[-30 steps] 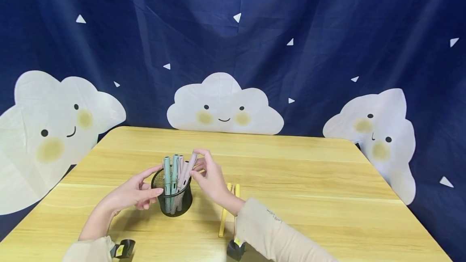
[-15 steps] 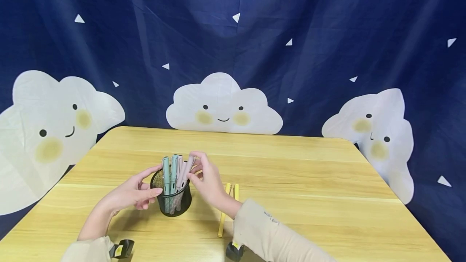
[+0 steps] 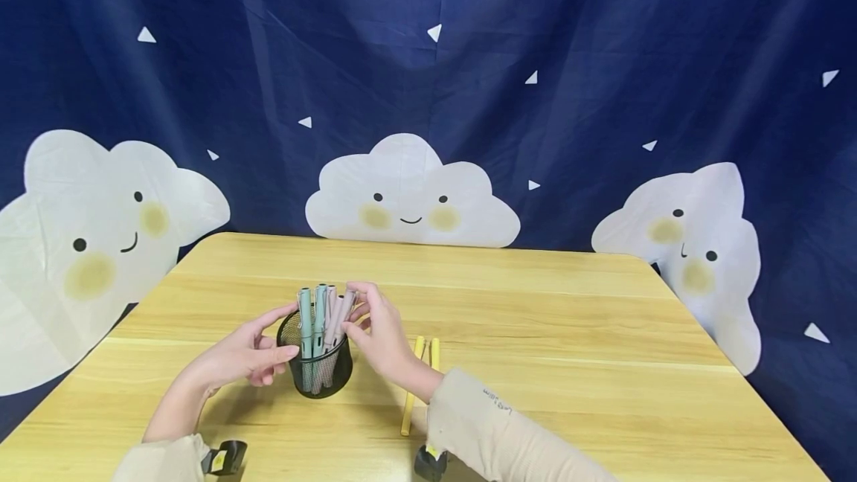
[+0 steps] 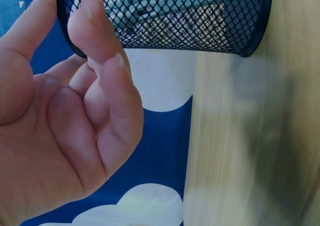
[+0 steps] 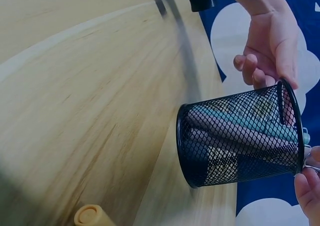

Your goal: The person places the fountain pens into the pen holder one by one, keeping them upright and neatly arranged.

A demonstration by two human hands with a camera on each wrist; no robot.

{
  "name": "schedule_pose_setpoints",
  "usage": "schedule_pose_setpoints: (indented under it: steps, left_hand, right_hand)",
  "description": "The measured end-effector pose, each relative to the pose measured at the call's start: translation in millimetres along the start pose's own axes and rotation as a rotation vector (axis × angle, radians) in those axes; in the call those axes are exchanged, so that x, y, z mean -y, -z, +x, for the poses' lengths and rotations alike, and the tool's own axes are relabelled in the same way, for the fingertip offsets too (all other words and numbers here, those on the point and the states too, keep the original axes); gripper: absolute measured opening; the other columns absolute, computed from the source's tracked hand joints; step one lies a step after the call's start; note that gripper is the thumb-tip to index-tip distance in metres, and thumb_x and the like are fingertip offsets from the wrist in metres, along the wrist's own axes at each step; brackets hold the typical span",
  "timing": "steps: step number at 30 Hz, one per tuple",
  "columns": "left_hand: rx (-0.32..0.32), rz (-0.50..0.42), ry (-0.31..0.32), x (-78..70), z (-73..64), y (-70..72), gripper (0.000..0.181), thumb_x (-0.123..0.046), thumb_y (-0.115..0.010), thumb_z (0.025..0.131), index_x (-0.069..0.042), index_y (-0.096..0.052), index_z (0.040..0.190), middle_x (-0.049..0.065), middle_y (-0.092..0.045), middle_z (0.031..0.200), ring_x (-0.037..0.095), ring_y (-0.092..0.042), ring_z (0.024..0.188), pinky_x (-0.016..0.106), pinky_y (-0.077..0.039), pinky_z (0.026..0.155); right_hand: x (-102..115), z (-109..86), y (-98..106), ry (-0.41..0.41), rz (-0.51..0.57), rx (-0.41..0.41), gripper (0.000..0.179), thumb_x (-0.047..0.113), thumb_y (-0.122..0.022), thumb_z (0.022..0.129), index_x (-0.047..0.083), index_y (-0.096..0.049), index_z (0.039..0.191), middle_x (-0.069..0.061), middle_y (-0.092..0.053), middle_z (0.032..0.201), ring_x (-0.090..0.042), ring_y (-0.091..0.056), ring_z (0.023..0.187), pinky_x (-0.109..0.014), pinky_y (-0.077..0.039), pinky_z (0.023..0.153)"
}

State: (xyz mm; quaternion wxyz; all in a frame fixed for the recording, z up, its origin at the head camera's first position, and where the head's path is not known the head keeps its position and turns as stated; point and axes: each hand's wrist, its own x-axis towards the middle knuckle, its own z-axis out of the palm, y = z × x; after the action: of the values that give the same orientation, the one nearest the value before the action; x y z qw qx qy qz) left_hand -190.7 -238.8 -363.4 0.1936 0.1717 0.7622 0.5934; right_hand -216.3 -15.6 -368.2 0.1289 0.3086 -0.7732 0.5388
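A black mesh pen holder (image 3: 338,374) stands on the table with several pens upright in it: green pens (image 3: 306,322) toward the left, pale purple pens (image 3: 332,326) toward the right. My left hand (image 3: 230,355) holds the holder's rim from the left, thumb at the front and index finger at the back. At the right side of the rim, my right hand (image 3: 383,337) pinches the upper end of a pale purple pen (image 3: 347,306), whose lower part is inside the holder. In the right wrist view, the pens show through the mesh (image 5: 240,136).
Two yellow pens (image 3: 407,415) lie on the wooden table (image 3: 569,333), partly under the right forearm. One yellow pen end (image 5: 90,216) shows in the right wrist view. Black wrist cameras (image 3: 228,458) hang at both sleeves. Behind the table is a blue cloud-print curtain (image 3: 569,95).
The right hand has sunk slightly and shifted a little left, the purple pen moving lower into the holder. The left hand keeps its hold on the rim.
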Motion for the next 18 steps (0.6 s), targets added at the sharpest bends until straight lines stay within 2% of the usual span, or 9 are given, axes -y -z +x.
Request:
schedule_pose_setpoints:
  steps: [8,14,18]
  left_hand:
    - [-0.001,-0.006,-0.002,-1.0,-0.5,-0.7,0.076,-0.012,-0.055,0.089,-0.002,0.000,0.142,0.010,-0.053,0.066,0.012,-0.050,0.049,0.022,-0.041,0.045]
    - [0.002,-0.015,-0.005,-0.6,0.0,-1.3,0.077,-0.012,-0.055,0.089,-0.002,0.000,0.142,0.010,-0.053,0.066,0.012,-0.050,0.049,0.022,-0.040,0.045]
    - [0.003,-0.014,-0.012,0.2,0.4,-1.1,0.076,-0.012,-0.055,0.089,-0.002,-0.001,0.142,0.011,-0.053,0.065,0.011,-0.050,0.049,0.021,-0.040,0.044]
  right_hand:
    - [3.1,0.1,-0.9,0.003,-0.036,0.009,0.047,-0.012,-0.063,0.074,-0.001,-0.047,0.116,-0.010,-0.050,0.090,-0.020,-0.055,0.076,-0.021,-0.047,0.064]
    - [4.0,-2.2,-3.1,-0.008,-0.054,0.015,0.036,-0.012,-0.063,0.074,-0.001,-0.051,0.106,-0.009,-0.050,0.093,-0.019,-0.055,0.076,-0.021,-0.047,0.063]
    - [3.9,-3.0,-3.4,-0.013,-0.042,0.004,0.036,-0.012,-0.062,0.074,-0.001,-0.052,0.106,-0.009,-0.051,0.093,-0.021,-0.055,0.077,-0.021,-0.047,0.062]
